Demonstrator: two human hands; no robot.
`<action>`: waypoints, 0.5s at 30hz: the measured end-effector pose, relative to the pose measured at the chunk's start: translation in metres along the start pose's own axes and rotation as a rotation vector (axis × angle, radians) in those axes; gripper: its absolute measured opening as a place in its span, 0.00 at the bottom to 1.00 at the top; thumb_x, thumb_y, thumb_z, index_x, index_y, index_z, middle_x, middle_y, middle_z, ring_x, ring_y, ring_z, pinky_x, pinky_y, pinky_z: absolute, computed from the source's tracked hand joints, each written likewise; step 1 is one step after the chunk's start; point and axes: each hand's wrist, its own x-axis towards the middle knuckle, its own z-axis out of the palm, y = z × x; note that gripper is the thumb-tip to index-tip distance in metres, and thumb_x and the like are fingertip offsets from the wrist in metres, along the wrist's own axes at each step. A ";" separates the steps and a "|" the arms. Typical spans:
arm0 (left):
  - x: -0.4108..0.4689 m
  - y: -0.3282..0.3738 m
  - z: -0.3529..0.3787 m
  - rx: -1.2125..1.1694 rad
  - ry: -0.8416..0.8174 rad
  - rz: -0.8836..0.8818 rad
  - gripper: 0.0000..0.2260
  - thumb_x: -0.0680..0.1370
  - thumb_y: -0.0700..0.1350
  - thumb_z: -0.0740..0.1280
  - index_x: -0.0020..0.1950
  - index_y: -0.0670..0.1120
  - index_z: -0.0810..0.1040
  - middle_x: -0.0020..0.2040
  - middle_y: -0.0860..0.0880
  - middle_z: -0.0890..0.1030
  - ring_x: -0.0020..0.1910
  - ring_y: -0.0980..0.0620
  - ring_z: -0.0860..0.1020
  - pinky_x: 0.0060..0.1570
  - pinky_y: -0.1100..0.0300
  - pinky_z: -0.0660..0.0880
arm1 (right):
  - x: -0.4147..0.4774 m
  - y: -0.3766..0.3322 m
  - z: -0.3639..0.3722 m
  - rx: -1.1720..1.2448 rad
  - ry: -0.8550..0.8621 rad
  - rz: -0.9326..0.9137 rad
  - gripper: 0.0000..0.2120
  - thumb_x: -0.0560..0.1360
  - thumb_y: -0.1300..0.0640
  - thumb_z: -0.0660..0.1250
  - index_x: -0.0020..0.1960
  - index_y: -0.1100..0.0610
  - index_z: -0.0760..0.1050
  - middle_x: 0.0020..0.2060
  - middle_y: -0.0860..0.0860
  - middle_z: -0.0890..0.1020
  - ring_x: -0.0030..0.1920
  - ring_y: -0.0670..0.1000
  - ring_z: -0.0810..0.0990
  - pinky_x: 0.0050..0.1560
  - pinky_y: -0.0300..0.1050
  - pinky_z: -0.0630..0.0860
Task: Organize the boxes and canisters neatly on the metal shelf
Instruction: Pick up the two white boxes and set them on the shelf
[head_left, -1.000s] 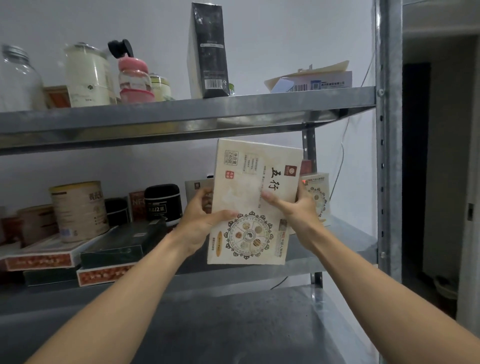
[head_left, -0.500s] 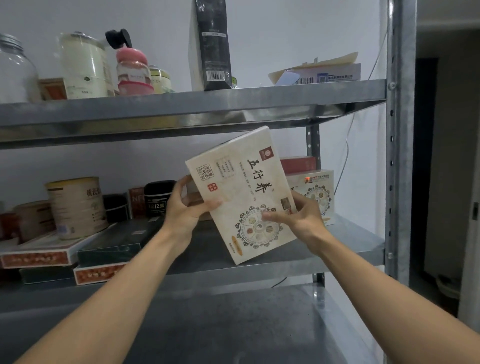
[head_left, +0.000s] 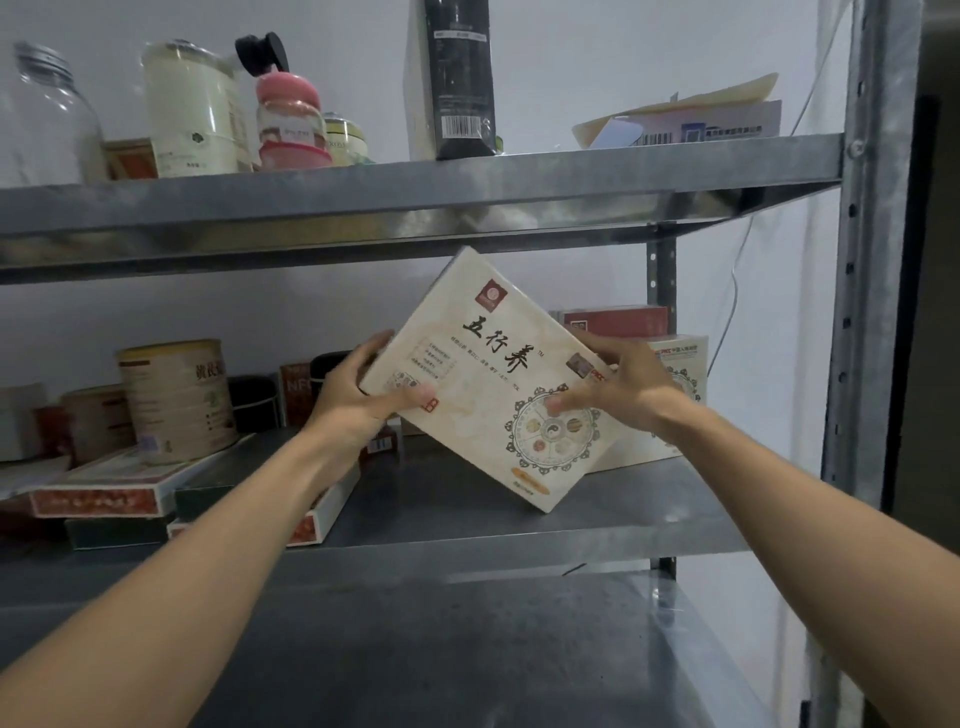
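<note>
A flat cream box (head_left: 483, 374) with black characters and a round emblem is tilted, its lower corner down at the middle shelf (head_left: 467, 525). My left hand (head_left: 358, 400) grips its left edge, thumb on the front. My right hand (head_left: 618, 395) holds its right side, fingers spread over the face. A matching cream box (head_left: 680, 374) stands behind at the right, a red box (head_left: 613, 319) behind that. Further left stand a cream canister (head_left: 176, 400) and dark jars (head_left: 254, 402).
Flat red-and-white and dark green boxes (head_left: 104, 499) are stacked at the middle shelf's left. The top shelf (head_left: 415, 192) carries a glass jar, a cream canister, a pink bottle, a tall black box (head_left: 460, 78) and an open carton (head_left: 685, 122). A steel upright (head_left: 867, 260) stands right.
The cream box has turned from upright to tilted clockwise, its title now running downhill to the right. My right hand slid from its edge onto the face; the view has shifted slightly left.
</note>
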 end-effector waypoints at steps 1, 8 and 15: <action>0.000 -0.005 0.000 0.022 0.001 -0.027 0.36 0.62 0.39 0.80 0.68 0.50 0.73 0.54 0.50 0.84 0.53 0.49 0.83 0.51 0.49 0.81 | 0.002 -0.001 -0.002 -0.030 0.001 -0.001 0.47 0.53 0.49 0.85 0.71 0.46 0.73 0.54 0.45 0.85 0.51 0.47 0.84 0.59 0.48 0.79; -0.014 -0.040 0.003 0.111 -0.088 -0.132 0.23 0.67 0.40 0.79 0.55 0.55 0.74 0.54 0.52 0.83 0.53 0.53 0.81 0.47 0.61 0.78 | -0.006 0.019 0.002 0.055 0.261 0.034 0.55 0.48 0.42 0.85 0.72 0.52 0.71 0.63 0.50 0.80 0.58 0.51 0.80 0.61 0.50 0.78; -0.026 -0.068 0.018 0.232 -0.218 -0.164 0.33 0.64 0.49 0.80 0.66 0.57 0.71 0.57 0.59 0.82 0.56 0.61 0.79 0.58 0.59 0.75 | -0.038 0.061 0.036 0.720 0.338 0.149 0.26 0.69 0.49 0.76 0.64 0.57 0.76 0.53 0.53 0.86 0.53 0.55 0.85 0.49 0.51 0.83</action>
